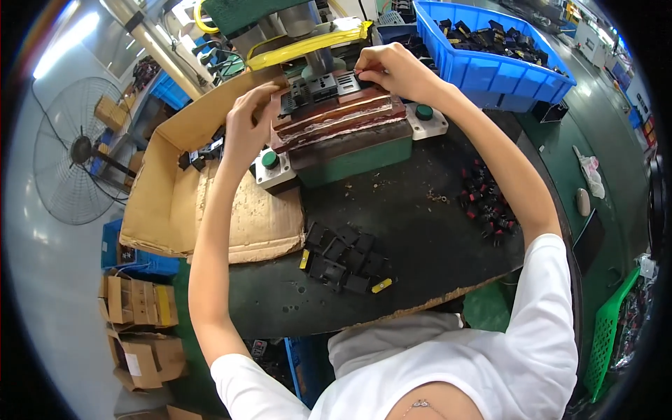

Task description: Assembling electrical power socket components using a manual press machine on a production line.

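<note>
Slotted plate [347, 83] beside right hand [402, 70].

I look remotely into a factory workshop.
A benchtop press [297, 22], blue parts crate [486, 75] and industrial fan [81, 150] show it.

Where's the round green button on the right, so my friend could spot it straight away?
Find the big green rectangular block on the black table. Just right of it is a flat white plate with the round green button on top. Another round green button stands left of the block, but this one is nearest the right hand.
</note>
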Motion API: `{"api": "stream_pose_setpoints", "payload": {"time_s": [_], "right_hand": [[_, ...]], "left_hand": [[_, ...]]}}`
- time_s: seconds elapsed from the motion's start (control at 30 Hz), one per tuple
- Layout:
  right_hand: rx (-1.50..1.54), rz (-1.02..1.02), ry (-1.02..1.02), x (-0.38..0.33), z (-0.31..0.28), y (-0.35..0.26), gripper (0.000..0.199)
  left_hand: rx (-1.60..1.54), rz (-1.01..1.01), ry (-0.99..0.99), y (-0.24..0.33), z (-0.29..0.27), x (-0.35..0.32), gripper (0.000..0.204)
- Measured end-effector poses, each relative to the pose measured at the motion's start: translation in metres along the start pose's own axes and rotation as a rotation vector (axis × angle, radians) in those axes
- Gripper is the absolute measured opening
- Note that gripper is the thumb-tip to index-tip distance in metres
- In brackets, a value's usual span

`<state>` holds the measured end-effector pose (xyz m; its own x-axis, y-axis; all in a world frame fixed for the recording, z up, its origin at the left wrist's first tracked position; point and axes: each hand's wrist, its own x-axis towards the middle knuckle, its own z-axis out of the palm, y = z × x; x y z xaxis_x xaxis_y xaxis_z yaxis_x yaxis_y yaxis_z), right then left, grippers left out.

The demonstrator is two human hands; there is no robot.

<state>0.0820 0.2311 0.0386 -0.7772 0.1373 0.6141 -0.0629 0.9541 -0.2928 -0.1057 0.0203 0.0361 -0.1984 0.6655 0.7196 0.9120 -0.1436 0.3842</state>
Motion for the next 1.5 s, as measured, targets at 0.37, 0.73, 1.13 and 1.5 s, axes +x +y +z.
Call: {"api": "stream_pose_setpoints", "payload": {"time_s": [0.37,0.73,1.13,1.5], "right_hand": [[0.054,-0.045,-0.110,0.009,-0.009,0.004,0.011],[-0.477,0.313,-0.289,-0.029,-0.067,-0.027,0.015],[-0.455,0.094,-0.389,-0.058,-0.047,-0.002,0.014],[-0.130,0.296,-0.714,-0.045,-0.056,-0.001,0.015]], "left_hand": [[0.057,-0.128,-0.178,0.002,-0.032,-0.085,0.005],[0.217,-0.001,-0.115,0.005,-0.024,-0.092,0.005],[0.272,0.004,-0.137,0.002,-0.018,-0.089,0.005],[0.341,-0.071,-0.194,0.006,-0.018,-0.089,0.004]]}}
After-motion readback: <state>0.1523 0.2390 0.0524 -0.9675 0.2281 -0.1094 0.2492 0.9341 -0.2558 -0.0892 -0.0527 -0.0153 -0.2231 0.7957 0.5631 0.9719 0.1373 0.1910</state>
